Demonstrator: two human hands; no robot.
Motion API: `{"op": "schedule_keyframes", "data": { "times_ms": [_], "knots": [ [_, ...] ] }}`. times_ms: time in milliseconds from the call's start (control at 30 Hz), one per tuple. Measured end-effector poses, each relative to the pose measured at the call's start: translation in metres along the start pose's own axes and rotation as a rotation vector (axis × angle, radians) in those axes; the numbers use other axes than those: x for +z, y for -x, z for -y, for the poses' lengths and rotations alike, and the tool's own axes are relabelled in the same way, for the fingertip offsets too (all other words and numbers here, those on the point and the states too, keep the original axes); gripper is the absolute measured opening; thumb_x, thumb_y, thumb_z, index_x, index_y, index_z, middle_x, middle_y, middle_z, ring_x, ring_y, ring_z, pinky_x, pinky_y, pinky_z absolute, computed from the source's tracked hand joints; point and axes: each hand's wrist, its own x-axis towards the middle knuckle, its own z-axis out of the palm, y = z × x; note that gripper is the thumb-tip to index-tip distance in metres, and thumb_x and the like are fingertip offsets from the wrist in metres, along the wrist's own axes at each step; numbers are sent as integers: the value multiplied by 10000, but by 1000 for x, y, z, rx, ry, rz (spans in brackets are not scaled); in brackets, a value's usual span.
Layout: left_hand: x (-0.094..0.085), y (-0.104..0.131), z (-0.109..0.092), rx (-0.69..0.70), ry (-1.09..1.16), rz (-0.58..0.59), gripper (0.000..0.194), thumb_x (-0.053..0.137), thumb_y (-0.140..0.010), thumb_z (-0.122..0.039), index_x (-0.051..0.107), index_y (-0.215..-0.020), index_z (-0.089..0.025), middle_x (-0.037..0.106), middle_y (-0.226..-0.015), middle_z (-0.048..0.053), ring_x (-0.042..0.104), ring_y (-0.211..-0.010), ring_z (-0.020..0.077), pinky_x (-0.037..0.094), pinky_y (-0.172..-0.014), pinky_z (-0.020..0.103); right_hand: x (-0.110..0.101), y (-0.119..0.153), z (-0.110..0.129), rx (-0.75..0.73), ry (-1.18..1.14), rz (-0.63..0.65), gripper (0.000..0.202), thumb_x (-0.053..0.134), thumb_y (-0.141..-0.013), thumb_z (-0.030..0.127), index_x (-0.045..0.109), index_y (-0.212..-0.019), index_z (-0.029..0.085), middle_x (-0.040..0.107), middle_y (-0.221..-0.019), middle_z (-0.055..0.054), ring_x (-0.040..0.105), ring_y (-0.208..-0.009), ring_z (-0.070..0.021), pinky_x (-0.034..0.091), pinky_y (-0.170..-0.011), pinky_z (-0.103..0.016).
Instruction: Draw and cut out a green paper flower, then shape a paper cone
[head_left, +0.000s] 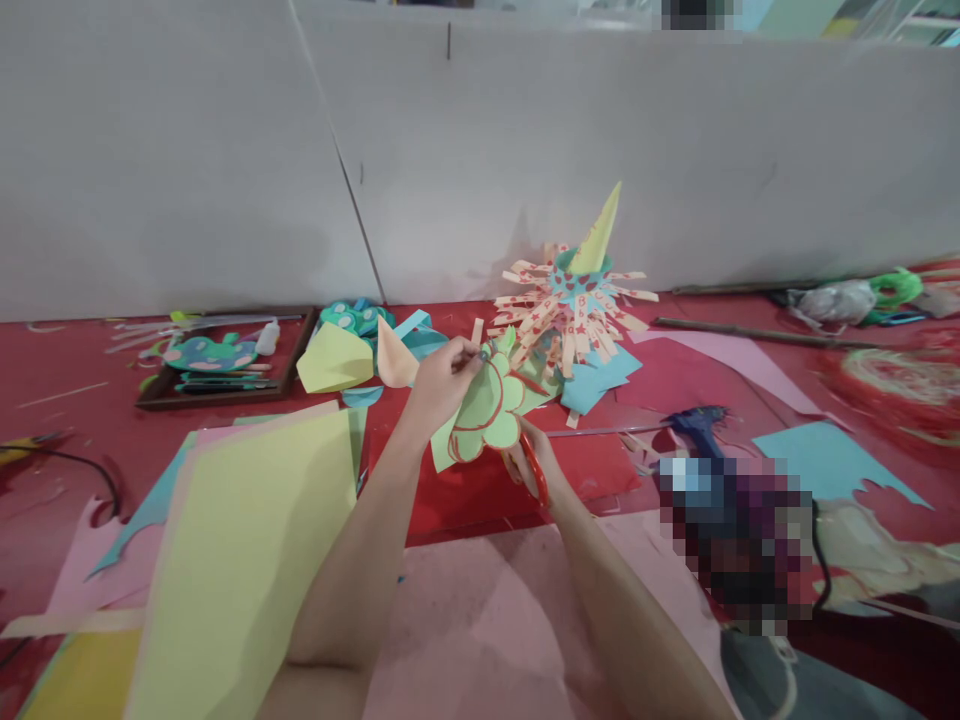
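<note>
My left hand [448,380] pinches the upper left edge of a light green paper cutout [495,420], which has a scalloped outline drawn in red-brown. Red-handled scissors [535,468] are in my right hand [541,462], just below the cutout's lower right edge; their blades are mostly hidden behind the paper. Under both hands lies a red sheet [592,468] on the red table. Beyond them stands a fringed paper craft [581,290] with printed strips, a teal band and a yellow cone on top.
On the left are a brown tray [225,400] with a glue bottle [268,338] and a big yellow sheet [255,540]. Blue paper scraps [600,382] lie behind my right hand. A dark blue glue gun [694,425] and tangled red string [907,385] are at right. A white wall [225,160] bounds the back.
</note>
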Motion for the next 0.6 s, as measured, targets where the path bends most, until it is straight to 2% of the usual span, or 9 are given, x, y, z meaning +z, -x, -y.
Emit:
{"op": "schedule_keyframes", "data": {
  "times_ms": [133,267,333,400,500,600],
  "knots": [
    [0,3,-2,47,-64,35,76,517,-783,-277,532,-768,-204,618,-753,-5,577,-728,148,415,-687,275,1,2,2,-64,-12,-18,345,551,-768,545,480,-867,221,345,-468,83,298,-380,-70,263,-386,-205],
    [2,6,-5,50,-85,93,85,508,-784,-271,547,-778,-197,610,-742,-7,557,-700,140,398,-657,269,0,3,6,-87,20,-32,390,549,-742,600,507,-862,230,420,-508,49,360,-404,-92,329,-403,-222],
    [2,8,-7,40,-92,135,91,501,-784,-265,556,-783,-194,613,-749,-7,551,-698,136,394,-649,263,1,3,11,-121,26,-57,443,546,-725,647,538,-880,232,517,-579,5,492,-502,-139,434,-483,-258],
    [2,9,-9,35,-95,163,102,493,-784,-265,564,-795,-192,623,-770,-4,554,-713,136,400,-658,259,3,2,16,-164,12,-72,510,537,-710,691,571,-926,230,620,-716,-49,606,-707,-205,511,-651,-312],
    [1,9,-11,35,-89,180,117,484,-787,-264,570,-811,-189,635,-804,3,562,-738,137,414,-692,262,6,1,20,-188,-26,-59,601,531,-682,736,595,-995,226,680,-902,-87,634,-889,-251,511,-811,-358],
    [1,10,-12,29,-88,186,108,487,-784,-248,573,-806,-187,641,-820,5,569,-755,136,421,-720,264,6,1,17,-199,-21,-72,608,545,-670,739,605,-985,222,687,-957,-97,637,-924,-262,508,-845,-376]
  ]
}}
